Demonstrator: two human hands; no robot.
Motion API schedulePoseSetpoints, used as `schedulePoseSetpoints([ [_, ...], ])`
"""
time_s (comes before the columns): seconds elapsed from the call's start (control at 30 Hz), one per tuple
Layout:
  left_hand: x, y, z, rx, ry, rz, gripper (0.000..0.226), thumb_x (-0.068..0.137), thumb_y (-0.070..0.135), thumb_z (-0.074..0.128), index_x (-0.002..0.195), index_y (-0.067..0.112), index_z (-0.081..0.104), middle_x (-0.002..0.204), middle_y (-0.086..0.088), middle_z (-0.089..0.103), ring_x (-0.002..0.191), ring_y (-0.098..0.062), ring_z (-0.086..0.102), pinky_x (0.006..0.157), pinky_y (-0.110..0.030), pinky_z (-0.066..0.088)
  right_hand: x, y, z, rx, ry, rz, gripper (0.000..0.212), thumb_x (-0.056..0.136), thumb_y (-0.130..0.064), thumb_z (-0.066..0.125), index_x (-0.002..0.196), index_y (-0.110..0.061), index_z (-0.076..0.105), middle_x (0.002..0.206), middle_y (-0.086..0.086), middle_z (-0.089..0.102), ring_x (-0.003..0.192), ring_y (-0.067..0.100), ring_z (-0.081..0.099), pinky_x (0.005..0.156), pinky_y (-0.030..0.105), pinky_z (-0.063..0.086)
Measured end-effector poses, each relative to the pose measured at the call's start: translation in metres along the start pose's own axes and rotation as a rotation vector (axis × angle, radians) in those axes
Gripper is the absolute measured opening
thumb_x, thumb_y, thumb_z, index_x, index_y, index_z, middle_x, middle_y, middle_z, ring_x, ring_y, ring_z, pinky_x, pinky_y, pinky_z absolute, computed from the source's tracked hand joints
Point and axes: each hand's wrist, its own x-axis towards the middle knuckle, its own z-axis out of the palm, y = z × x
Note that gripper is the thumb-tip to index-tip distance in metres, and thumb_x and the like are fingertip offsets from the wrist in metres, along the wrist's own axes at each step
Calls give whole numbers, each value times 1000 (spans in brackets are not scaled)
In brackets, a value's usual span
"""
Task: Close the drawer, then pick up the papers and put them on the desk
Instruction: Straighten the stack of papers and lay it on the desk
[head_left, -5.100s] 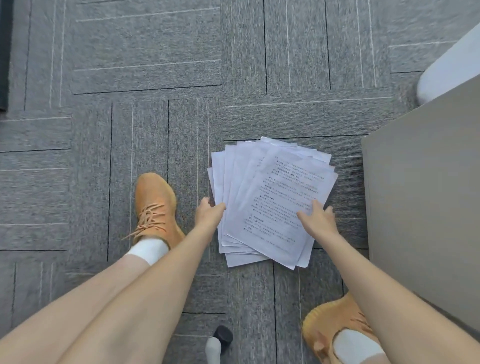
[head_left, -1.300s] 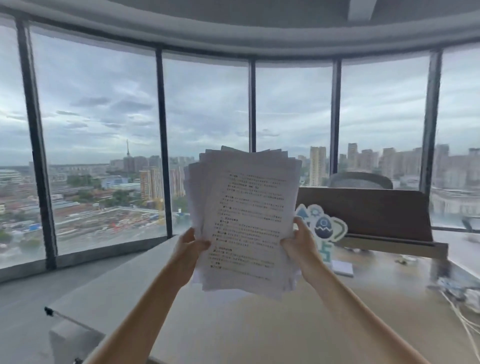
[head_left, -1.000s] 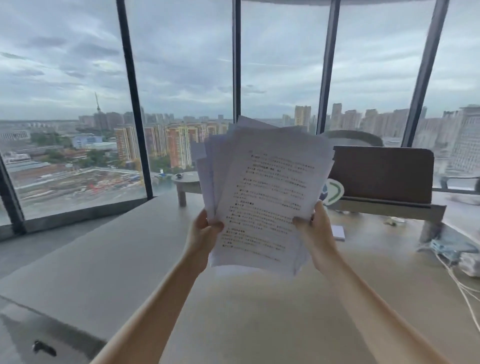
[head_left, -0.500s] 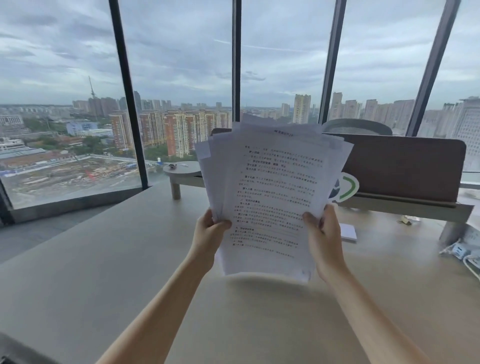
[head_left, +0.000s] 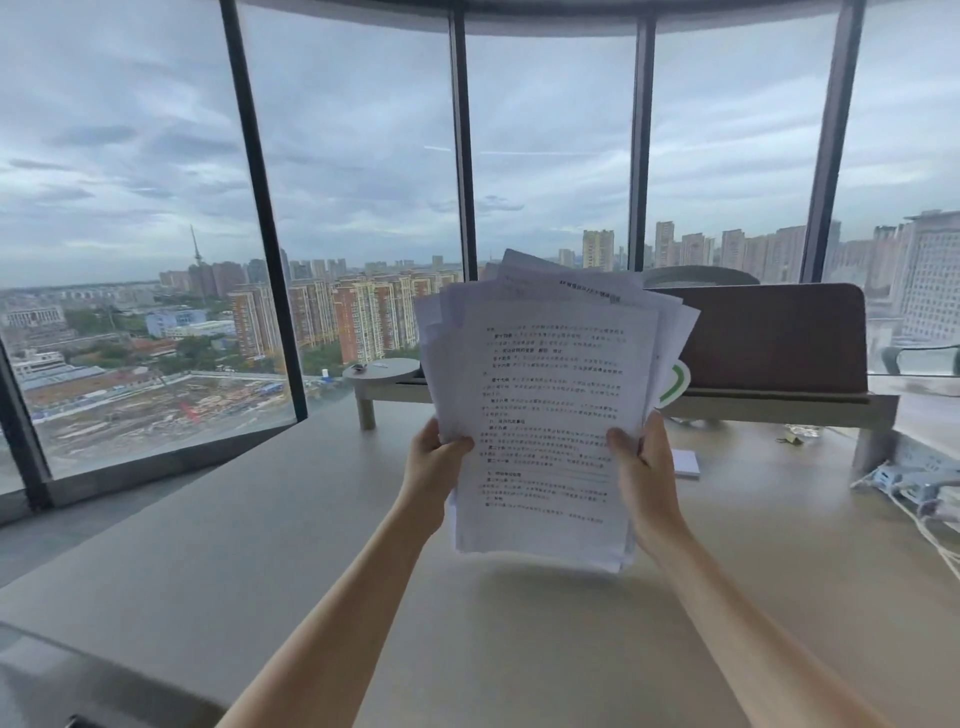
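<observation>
Papers fill the middle of the view: a loose sheaf of white sheets held upright in the air above the desk, not touching it. The front sheet faces the camera and carries lines of small dark print, too blurred to read. The sheets behind are fanned out of line, so their corners and edges stick out past the front sheet at the top and on both sides. The lower edge is uneven too, with back sheets showing at the bottom right corner, and a soft shadow lies on the desktop beneath.

The left hand is closed on the sheaf's left edge, thumb pressed across the front and fingers behind. The right hand is closed on the right edge the same way, thumb on the printed face. Both bare forearms reach up from the near edge of the desk.

The desk is pale and smooth. Along its far edge stands a dark brown panel on a raised shelf, partly hidden by the sheaf. A small white pad lies just beside the right hand, and white cables trail at the right edge. Tall windows beyond show a cloudy city skyline.
</observation>
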Motion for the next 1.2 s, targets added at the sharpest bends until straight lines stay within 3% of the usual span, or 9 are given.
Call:
schedulePoseSetpoints([
  [0.07, -3, 1, -2, -3, -8, 4, 32, 81, -8, 52, 98, 14, 67, 93, -7, 71, 86, -23, 66, 73, -33, 56, -3, -3, -1, 22, -19, 14, 13, 97, -20, 54, 106, -28, 51, 96, -25, 68, 104, 13, 66, 90, 44, 55],
  [0.17, -7, 3, -4, 9, -50, 13, 33, 83, -3, 53, 110, 13, 65, 97, -6, 72, 88, -22, 67, 72, -31, 54, -5, -7, -2, 9, -55, 15, 14, 95, -34, 57, 106, -40, 52, 104, -23, 69, 105, 8, 66, 95, 48, 54],
  [0.47, -8, -6, 4, -19, -118, 61, 38, 88, -2, 53, 121, 16, 59, 105, -4, 71, 91, -17, 68, 67, -23, 55, 5, -37, -1, -87, -53, -82, 43, 94, -39, 57, 135, -38, 43, 121, -15, 64, 115, 16, 62, 99, 53, 50],
  [0.53, -4, -13, 5, -30, -108, 56, 37, 89, 0, 54, 122, 15, 59, 110, -7, 70, 96, -21, 67, 72, -28, 55, 7, -38, 0, -74, -68, -82, 49, 91, -44, 57, 138, -38, 41, 126, -13, 63, 118, 17, 61, 99, 54, 50],
  [0.7, 8, -34, 4, -21, -84, -18, 31, 89, 6, 56, 117, 17, 64, 110, -9, 72, 101, -27, 68, 87, -42, 55, 3, -16, 1, -67, -70, -30, 37, 93, -41, 60, 128, -38, 47, 119, -18, 66, 114, 10, 63, 101, 50, 49],
  [0.8, 13, -45, 6, -3, -65, -51, 24, 88, 6, 58, 108, 11, 69, 102, -9, 74, 97, -28, 69, 81, -37, 56, -3, 7, 2, -70, -62, 26, 47, 92, -42, 61, 136, -31, 45, 129, -13, 63, 122, 12, 59, 104, 45, 47],
  [0.9, 19, -44, 11, -12, -74, -52, 22, 87, 3, 59, 104, 11, 70, 95, -5, 75, 89, -24, 70, 75, -33, 56, 2, 16, 6, -38, 12, 26, 18, 95, -29, 60, 112, -30, 54, 112, -12, 67, 111, 15, 63, 88, 36, 51],
  [0.97, 24, -42, 12, -10, -80, -47, 23, 85, 2, 60, 101, 15, 71, 96, -6, 75, 89, -25, 70, 76, -35, 56, 7, 17, 9, -51, 46, 18, 10, 94, -27, 61, 100, -31, 53, 104, -11, 67, 105, 14, 65, 86, 38, 52],
  [1.2, 27, -53, -3, 24, -94, -109, 25, 83, 0, 55, 96, 16, 70, 97, -7, 74, 92, -29, 67, 81, -41, 53, 6, 24, 14, -100, 14, 23, 14, 93, -34, 62, 101, -36, 51, 103, -17, 68, 103, 12, 66, 84, 39, 54],
])
